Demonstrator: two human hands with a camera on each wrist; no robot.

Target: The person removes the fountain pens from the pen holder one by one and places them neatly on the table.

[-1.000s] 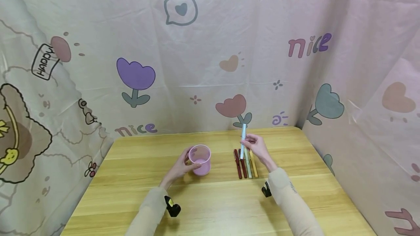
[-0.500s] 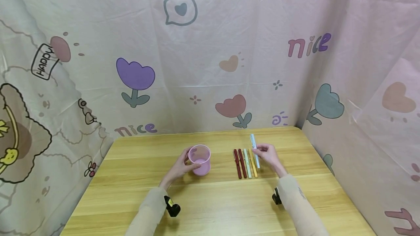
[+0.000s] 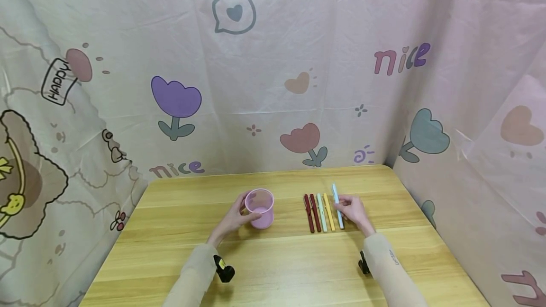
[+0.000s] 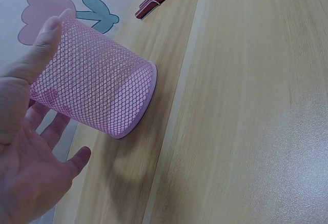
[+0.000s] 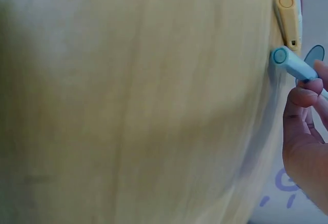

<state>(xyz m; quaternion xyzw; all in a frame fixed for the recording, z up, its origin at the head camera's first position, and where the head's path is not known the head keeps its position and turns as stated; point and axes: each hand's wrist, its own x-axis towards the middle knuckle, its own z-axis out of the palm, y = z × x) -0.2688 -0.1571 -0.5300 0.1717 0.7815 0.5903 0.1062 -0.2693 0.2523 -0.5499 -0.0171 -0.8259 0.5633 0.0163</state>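
A pink mesh pen holder stands on the table, and my left hand grips it from the left. In the left wrist view the thumb lies along the near side of the mesh, with fingers round the other side. My right hand pinches a light blue pen between thumb and fingers. It is at the right end of a row of pens: two dark red pens, a pale green pen and a yellow pen. In the right wrist view the blue pen's end is close to the yellow one.
The wooden table reaches back to a printed cloth that hangs behind it and on both sides. Wood surface lies between the pen holder and the row of pens. Black wrist cameras sit at both sleeves.
My right hand has carried the light blue pen from above the row to its right side and lowered it beside the yellow pen. The left hand and pen holder have stayed put.
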